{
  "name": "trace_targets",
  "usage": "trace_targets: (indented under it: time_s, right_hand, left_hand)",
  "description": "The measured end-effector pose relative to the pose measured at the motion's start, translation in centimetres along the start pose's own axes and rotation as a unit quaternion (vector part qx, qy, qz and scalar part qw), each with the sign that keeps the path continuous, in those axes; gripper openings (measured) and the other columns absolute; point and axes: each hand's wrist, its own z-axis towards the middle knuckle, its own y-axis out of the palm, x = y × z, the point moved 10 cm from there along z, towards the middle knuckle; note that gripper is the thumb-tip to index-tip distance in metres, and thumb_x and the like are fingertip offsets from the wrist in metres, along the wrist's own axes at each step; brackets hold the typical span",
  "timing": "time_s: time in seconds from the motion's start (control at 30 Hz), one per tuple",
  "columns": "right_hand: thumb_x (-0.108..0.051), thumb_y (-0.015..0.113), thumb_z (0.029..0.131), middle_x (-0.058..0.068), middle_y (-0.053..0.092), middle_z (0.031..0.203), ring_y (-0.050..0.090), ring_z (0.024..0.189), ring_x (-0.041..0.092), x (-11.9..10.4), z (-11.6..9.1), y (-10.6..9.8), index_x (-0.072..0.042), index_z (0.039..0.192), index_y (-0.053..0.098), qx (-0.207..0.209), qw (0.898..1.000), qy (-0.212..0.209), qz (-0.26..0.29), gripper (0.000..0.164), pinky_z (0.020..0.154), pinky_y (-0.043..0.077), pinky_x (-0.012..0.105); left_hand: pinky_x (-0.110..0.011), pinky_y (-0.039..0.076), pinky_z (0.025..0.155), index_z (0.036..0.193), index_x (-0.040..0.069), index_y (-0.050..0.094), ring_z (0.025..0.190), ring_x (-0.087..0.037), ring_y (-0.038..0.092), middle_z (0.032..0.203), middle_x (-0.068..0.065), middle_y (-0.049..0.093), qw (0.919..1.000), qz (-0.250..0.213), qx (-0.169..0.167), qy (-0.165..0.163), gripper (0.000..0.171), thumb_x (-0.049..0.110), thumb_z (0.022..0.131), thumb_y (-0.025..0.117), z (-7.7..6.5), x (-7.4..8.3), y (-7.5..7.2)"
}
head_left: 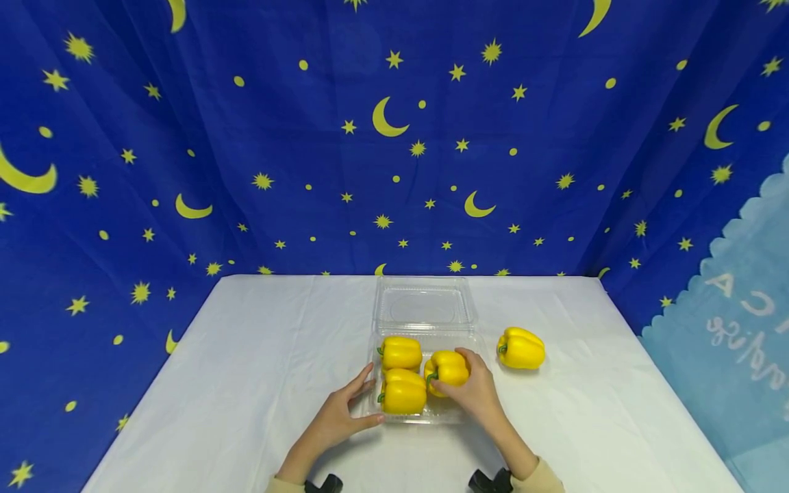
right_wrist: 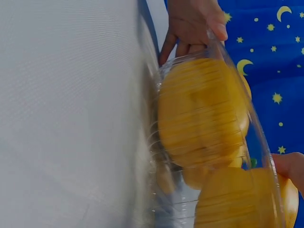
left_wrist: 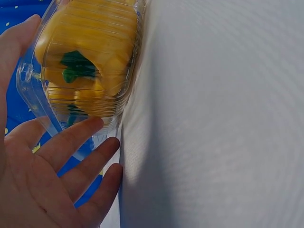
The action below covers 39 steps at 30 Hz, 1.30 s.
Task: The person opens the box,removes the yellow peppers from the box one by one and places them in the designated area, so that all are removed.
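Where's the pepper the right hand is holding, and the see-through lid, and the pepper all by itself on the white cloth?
Held pepper [head_left: 448,367]: head view, on its yellow side.
See-through lid [head_left: 424,305]: head view, on its flat middle panel.
Lone pepper [head_left: 523,348]: head view, on its yellow side.

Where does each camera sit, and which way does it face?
Head: on the head, facing forward and down at the table, clear container and yellow peppers; left hand and right hand show.
Left wrist: on that wrist, facing the container from the left; left fingers show.
Right wrist: on that wrist, facing it from the right; right thumb and left hand show.
Both wrist views share peppers seen through the container.
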Motion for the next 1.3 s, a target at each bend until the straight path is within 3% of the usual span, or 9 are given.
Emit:
trace_targets:
  time_s: [0.4, 0.73, 0.9, 1.3]
  right_hand:
    - [-0.025, 0.082, 0.072, 0.027, 0.054, 0.131, 0.054, 0.118, 0.038, -1.8, 1.1, -3.1, 0.006, 0.130, 0.048, 0.003, 1.000, 0.005, 0.015, 0.074, 0.101, 0.045, 0.052]
    - [-0.028, 0.079, 0.076, 0.024, 0.052, 0.133, 0.055, 0.112, 0.034, -1.8, 1.9, -6.5, 0.002, 0.137, 0.043, 0.014, 0.999, 0.038, 0.019, 0.076, 0.094, 0.049, 0.047]
    - [-0.028, 0.077, 0.077, 0.026, 0.051, 0.135, 0.054, 0.112, 0.036, -1.3, 2.2, -8.4, 0.002, 0.138, 0.042, 0.033, 0.999, 0.042, 0.006, 0.076, 0.092, 0.049, 0.045]
    - [-0.035, 0.073, 0.081, 0.028, 0.038, 0.144, 0.045, 0.123, 0.040, 2.2, 3.1, -12.2, 0.002, 0.143, 0.033, 0.052, 0.995, 0.084, 0.009, 0.083, 0.103, 0.043, 0.055]
  left_hand:
    - [-0.058, 0.033, 0.110, 0.151, 0.020, 0.027, 0.130, -0.036, 0.049, 0.139, -0.014, 0.054, 1.0000, 0.002, -0.003, -0.001, 0.090, 0.038, 0.078, 0.077, 0.0, 0.2, 0.0]
    - [-0.056, 0.033, 0.110, 0.151, 0.020, 0.027, 0.132, -0.035, 0.048, 0.139, -0.014, 0.054, 1.0000, -0.004, -0.005, -0.003, 0.090, 0.038, 0.078, 0.077, -0.1, 0.3, 0.0]
    - [-0.058, 0.032, 0.110, 0.151, 0.020, 0.027, 0.131, -0.037, 0.048, 0.139, -0.014, 0.054, 1.0000, -0.001, -0.004, -0.005, 0.091, 0.039, 0.078, 0.077, -0.1, 0.2, -0.1]
    - [-0.060, 0.030, 0.111, 0.151, 0.017, 0.027, 0.131, -0.038, 0.048, 0.139, -0.014, 0.054, 1.0000, 0.005, -0.006, -0.004, 0.092, 0.040, 0.077, 0.077, -0.1, 0.5, 0.0]
